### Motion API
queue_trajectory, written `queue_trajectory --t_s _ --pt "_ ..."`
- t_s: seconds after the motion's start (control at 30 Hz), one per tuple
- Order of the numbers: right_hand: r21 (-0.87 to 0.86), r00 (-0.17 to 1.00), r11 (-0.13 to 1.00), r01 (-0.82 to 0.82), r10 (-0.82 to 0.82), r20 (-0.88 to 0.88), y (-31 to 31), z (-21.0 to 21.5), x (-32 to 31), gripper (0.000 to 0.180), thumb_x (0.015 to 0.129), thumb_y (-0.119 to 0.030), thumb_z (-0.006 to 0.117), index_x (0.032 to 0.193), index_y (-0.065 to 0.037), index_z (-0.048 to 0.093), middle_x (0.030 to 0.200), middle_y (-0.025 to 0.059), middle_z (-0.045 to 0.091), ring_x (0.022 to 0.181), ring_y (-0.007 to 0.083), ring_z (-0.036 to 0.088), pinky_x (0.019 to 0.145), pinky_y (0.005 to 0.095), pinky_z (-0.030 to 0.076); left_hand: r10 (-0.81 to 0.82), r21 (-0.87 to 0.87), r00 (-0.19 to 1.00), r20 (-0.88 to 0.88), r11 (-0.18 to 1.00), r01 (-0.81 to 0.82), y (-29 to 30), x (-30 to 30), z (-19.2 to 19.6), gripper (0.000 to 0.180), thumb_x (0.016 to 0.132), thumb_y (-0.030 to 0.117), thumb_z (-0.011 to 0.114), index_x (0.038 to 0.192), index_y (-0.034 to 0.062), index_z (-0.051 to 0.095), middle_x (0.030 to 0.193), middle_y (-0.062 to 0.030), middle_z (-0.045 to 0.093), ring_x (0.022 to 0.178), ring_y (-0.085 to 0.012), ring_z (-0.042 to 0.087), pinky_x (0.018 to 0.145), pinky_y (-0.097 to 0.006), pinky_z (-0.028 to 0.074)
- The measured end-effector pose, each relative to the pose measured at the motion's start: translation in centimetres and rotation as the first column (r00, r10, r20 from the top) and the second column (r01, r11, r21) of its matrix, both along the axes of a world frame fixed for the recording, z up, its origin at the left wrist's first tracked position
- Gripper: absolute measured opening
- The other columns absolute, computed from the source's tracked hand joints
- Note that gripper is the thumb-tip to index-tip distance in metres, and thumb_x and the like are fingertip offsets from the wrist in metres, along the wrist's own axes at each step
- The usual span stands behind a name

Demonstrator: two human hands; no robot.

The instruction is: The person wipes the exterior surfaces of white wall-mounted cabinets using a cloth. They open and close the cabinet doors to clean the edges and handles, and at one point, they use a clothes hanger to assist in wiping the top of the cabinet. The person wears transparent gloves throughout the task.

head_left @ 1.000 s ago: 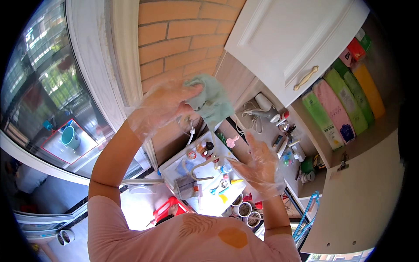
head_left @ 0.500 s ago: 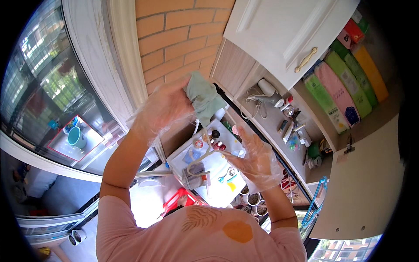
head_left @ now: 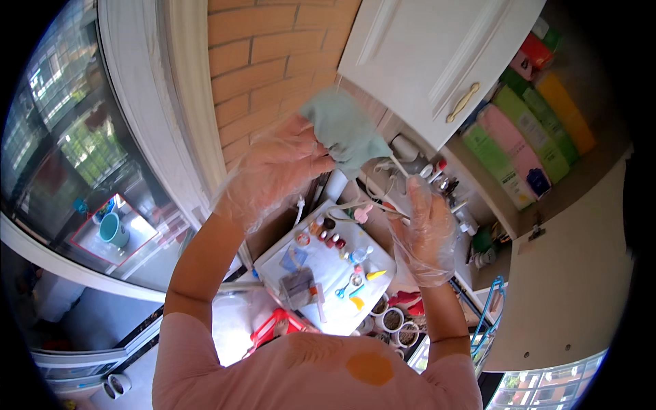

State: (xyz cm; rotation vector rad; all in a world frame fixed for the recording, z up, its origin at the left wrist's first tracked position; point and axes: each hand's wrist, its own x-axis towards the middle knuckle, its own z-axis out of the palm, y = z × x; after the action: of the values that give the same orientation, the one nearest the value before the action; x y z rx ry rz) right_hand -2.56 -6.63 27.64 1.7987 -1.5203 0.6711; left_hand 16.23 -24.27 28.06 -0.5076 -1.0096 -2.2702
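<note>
My left hand [head_left: 283, 164], in a clear plastic glove, grips a grey-green cloth [head_left: 345, 130] with thumb and fingers, up in front of the brick wall. A pale cord [head_left: 398, 166] runs from the cloth to my right hand [head_left: 425, 229]. That hand, gloved the same way, is closed on the cord. More of the cord bends below, beside a small pink piece [head_left: 362, 213] whose kind I cannot make out. Whether the cord passes inside the cloth is hidden.
Below stands a white table [head_left: 273, 270] with small bottles, blue scissors [head_left: 342, 292] and a clear bag. Plant pots [head_left: 391, 320] stand beside it. On the right are a shelf with a hair dryer [head_left: 412, 160], an open cabinet door [head_left: 560, 287] and tissue packs [head_left: 519, 143].
Both hands have moved up and rightward in view, and the cloth with them. The cord's long loop over the table has drawn up and now hangs shorter near my right hand.
</note>
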Motion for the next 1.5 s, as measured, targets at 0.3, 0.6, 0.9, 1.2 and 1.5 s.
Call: queue_trajectory --t_s 0.3,0.6,0.9,1.2,1.5 --pt "-0.217 0.932 0.91 0.353 -0.362 0.002 -5.2 11.0 -5.0 0.071 0.068 -0.021 0.072 0.132 -0.014 0.041 0.087 0.0163 0.054 0.079 0.0332 0.056 0.067 0.0423 0.047 0.926 -0.55 0.107 -0.362 -0.12 -0.826 -4.3 -0.4 2.9 0.035 0.075 0.002 0.055 0.109 0.0026 0.05 0.111 -0.0154 0.053 0.103 -0.0344 0.051 0.092 -0.044 0.04" --pt "-0.43 0.782 0.724 0.539 -0.621 -0.064 -12.2 28.5 -14.1 0.07 0.072 -0.026 0.069 0.132 -0.012 0.038 0.094 0.0185 0.056 0.086 0.0343 0.058 0.075 0.0418 0.047 0.442 -0.437 0.055 -0.895 -0.846 -0.307 -13.3 8.2 2.8 0.031 0.06 -0.005 0.057 0.09 0.0015 0.055 0.103 -0.017 0.054 0.102 -0.04 0.051 0.092 -0.052 0.04" --pt "-0.333 0.747 0.672 0.661 -0.63 0.213 -20.6 35.9 -13.2 0.062 0.074 -0.033 0.068 0.125 -0.01 0.04 0.103 0.0169 0.057 0.097 0.033 0.058 0.079 0.0411 0.047 0.365 -0.347 -0.08 -0.928 -0.921 -0.176 -17.8 8.1 1.3 0.028 0.061 -0.001 0.062 0.089 -0.0003 0.057 0.102 -0.015 0.056 0.101 -0.0346 0.053 0.089 -0.046 0.044" --pt "-0.309 0.641 0.591 0.745 -0.763 0.087 -29.0 41.5 -13.7 0.051 0.071 -0.035 0.067 0.114 -0.011 0.053 0.109 0.0161 0.06 0.103 0.0323 0.057 0.085 0.0396 0.046 0.367 -0.357 -0.108 -0.924 -0.929 -0.098 -19.5 7.1 -0.2 0.029 0.066 0.003 0.059 0.094 -0.0025 0.058 0.11 -0.017 0.056 0.105 -0.0341 0.053 0.091 -0.047 0.043" --pt "-0.286 0.593 0.545 0.789 -0.796 0.119 -21.6 41.2 -15.0 0.05 0.07 -0.039 0.064 0.11 -0.01 0.057 0.104 0.0172 0.061 0.1 0.0313 0.058 0.083 0.0392 0.047 0.413 -0.404 -0.119 -0.903 -0.91 -0.091 -19.2 7.9 -0.1 0.014 0.066 0.006 0.064 0.079 0.0021 0.06 0.109 -0.0143 0.059 0.105 -0.0306 0.055 0.092 -0.044 0.044"
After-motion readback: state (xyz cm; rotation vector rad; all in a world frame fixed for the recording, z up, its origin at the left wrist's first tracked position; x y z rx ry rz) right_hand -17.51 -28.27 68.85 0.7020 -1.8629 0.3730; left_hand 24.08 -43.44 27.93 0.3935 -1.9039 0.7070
